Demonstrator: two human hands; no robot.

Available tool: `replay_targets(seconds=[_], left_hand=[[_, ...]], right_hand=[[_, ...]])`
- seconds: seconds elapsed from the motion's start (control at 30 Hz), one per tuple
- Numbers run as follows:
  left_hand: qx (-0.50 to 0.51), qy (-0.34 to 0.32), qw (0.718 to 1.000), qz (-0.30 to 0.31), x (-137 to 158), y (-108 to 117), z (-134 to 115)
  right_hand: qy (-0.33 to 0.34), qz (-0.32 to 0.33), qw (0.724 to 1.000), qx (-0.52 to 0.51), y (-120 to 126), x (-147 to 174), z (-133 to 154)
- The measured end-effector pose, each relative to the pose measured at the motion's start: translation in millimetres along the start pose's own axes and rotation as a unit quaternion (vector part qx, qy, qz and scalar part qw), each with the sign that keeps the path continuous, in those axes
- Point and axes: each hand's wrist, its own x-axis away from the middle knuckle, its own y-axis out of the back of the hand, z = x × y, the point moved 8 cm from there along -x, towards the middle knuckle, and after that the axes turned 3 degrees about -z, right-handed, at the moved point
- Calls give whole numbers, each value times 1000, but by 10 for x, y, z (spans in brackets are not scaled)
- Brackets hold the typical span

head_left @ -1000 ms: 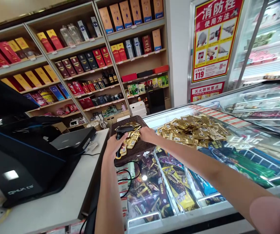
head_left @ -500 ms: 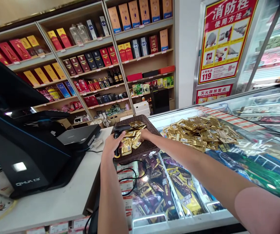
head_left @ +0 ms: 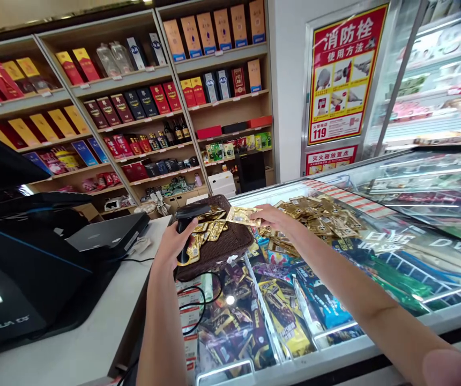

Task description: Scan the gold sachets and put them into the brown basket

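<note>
My left hand [head_left: 173, 242] is wrapped round the handle of a black barcode scanner [head_left: 192, 212], held over the left side of a brown woven basket [head_left: 230, 246]. Several gold packets [head_left: 215, 229] lie in that basket. Between the fingers of my right hand [head_left: 271, 215] is one gold foil packet [head_left: 243, 215], above the basket's right edge. A heap of similar gold packets [head_left: 322, 214] spreads over the freezer's glass top, just beyond my right hand. The scanner's black cable [head_left: 204, 308] loops down in front of the basket.
Under me is a glass-topped chest freezer [head_left: 335, 348] with wrapped ice creams [head_left: 279, 311] inside. A white counter [head_left: 81, 343] with a black checkout terminal [head_left: 29, 268] stands at left. Shelves of boxed goods [head_left: 146, 107] line the back wall, beside a red poster [head_left: 343, 75].
My right hand has come up out of the basket and moved right with a gold packet. My left hand still grips the scanner. The view has turned slightly right.
</note>
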Motion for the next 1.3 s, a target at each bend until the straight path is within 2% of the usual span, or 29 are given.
replay_targets(seconds=[0.17, 0.3, 0.4, 0.63, 0.83, 1.07, 1.3], left_hand=[[-3, -35, 999, 40, 64, -385, -130], [-19, -53, 997, 59, 112, -681, -164], [-25, -61, 994, 83, 134, -819, -154], [-56, -59, 991, 104, 135, -860, -126], [-60, -51, 991, 105, 168, -914, -145], [-70, -62, 988, 121, 146, -985, -109], [-77, -49, 989, 113, 132, -1018, -59]], right_hand=[[1, -40, 999, 1, 409, -23, 30], [4, -47, 999, 1, 490, -16, 97], [14, -59, 998, -8, 562, 26, 162], [17, -65, 998, 4, 676, 70, 207], [26, -43, 999, 19, 651, 86, 244], [27, -68, 995, 73, 670, 80, 232], [24, -35, 994, 103, 567, 146, 261]])
